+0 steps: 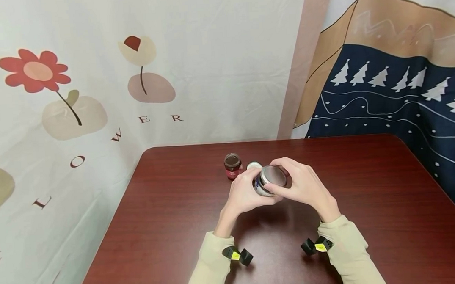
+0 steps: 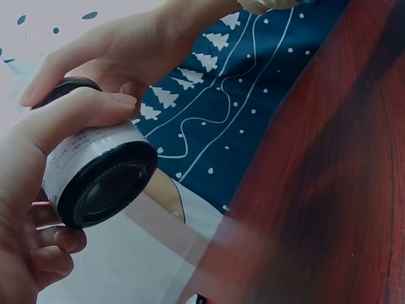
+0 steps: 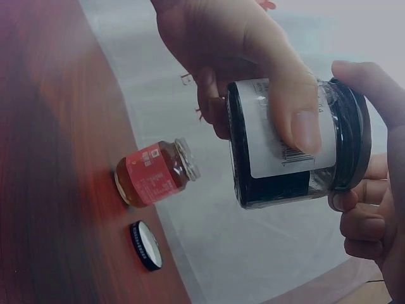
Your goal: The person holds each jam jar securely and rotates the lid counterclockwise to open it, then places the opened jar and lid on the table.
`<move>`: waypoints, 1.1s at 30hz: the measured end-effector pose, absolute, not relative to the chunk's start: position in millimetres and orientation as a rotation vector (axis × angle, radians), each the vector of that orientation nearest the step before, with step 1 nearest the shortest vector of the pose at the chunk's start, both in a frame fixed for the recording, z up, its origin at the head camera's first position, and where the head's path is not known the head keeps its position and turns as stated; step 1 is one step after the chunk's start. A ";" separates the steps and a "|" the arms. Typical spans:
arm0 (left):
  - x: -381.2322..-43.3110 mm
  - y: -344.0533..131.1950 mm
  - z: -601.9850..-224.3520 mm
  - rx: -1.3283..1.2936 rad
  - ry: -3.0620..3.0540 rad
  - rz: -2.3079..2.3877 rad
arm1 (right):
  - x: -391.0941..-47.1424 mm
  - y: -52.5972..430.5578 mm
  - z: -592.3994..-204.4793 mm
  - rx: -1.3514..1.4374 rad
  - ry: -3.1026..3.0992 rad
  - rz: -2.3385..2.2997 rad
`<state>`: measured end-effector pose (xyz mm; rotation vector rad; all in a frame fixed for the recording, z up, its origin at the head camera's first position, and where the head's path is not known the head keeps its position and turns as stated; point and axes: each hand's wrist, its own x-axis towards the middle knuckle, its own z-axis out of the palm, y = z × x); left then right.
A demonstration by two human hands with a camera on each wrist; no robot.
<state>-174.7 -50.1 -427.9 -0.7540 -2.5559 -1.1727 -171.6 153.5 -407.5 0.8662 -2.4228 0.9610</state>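
Note:
A glass jar with dark contents and a white barcode label is held above the table. My left hand grips its body, the thumb lying across the label in the right wrist view. On the jar's metal lid are the fingers and thumb of my right hand, curled round its rim. The jar's dark base faces the left wrist camera. Behind the hands stands a second jar, red-labelled, brown inside and without a lid. Beside it a loose lid lies with its white inside showing.
The dark red wooden table has its rear edge close to a hanging cloth with flower prints. A navy cloth with white trees hangs at the right. Each wrist wears a small black camera.

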 end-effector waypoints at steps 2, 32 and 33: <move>-174.5 -50.2 -429.2 -0.758 -2.557 -1.206 | -171.3 154.4 -407.8 0.871 -2.429 0.971; -177.1 -57.0 -443.3 -0.773 -2.431 -1.460 | -169.7 166.0 -412.9 0.855 -2.420 1.060; -177.0 -57.3 -443.3 -0.772 -2.427 -1.465 | -169.9 166.6 -413.4 0.851 -2.420 1.064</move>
